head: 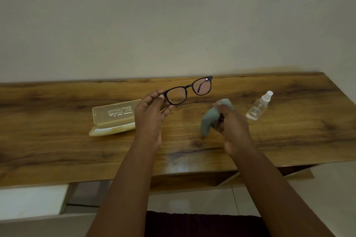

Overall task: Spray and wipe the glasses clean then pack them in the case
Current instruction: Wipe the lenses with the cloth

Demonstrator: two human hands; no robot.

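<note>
Black-framed glasses (189,89) are held up above the wooden table (57,131), lenses facing me. My left hand (152,113) pinches their left end near the hinge. My right hand (231,127) grips a crumpled pale blue-grey cloth (209,119), just right of and below the glasses, apart from them; it looks blurred. A yellowish translucent glasses case (113,119) lies open on the table, left of my left hand. A small clear spray bottle (259,107) with a white nozzle stands at the right, tilted in the wide-angle view.
The table runs along a plain pale wall (173,15). Its front edge (77,182) is close to me, with a white floor and a dark mat (202,223) below.
</note>
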